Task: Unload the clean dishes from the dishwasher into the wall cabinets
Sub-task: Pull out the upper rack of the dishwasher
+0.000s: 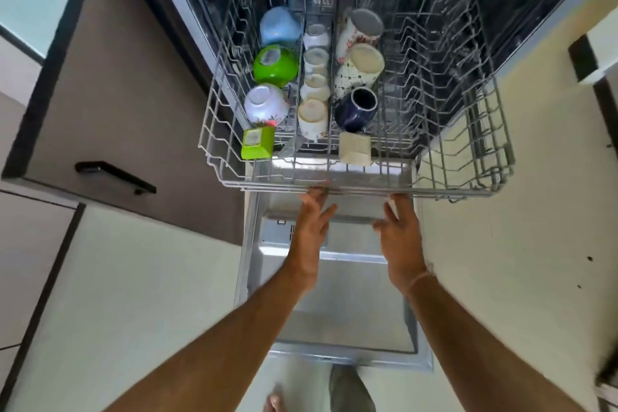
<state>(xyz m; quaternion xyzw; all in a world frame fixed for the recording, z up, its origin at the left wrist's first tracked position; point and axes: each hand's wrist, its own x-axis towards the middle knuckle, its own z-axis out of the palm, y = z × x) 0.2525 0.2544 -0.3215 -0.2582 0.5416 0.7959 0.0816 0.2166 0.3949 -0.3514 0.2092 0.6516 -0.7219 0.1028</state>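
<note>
The dishwasher's upper wire rack (475, 144) is pulled out over the lowered door (337, 318). Upside down in it stand a blue bowl (279, 25), a green bowl (276, 65), a white flowered bowl (266, 104), a green square cup (257, 143), a row of small pale cups (314, 84), tall patterned mugs (363, 43), a dark blue mug (356, 109) and a cream square cup (355, 148). My left hand (309, 234) has its fingers spread, fingertips at the rack's front rail. My right hand (401, 244) is open just below that rail, holding nothing.
A brown cabinet door (110, 94) with a black handle (115, 177) stands left of the dishwasher. The rack's right half holds only bare tines. Pale floor tiles (501, 278) lie on both sides of the door. My bare foot (276, 403) shows at the bottom.
</note>
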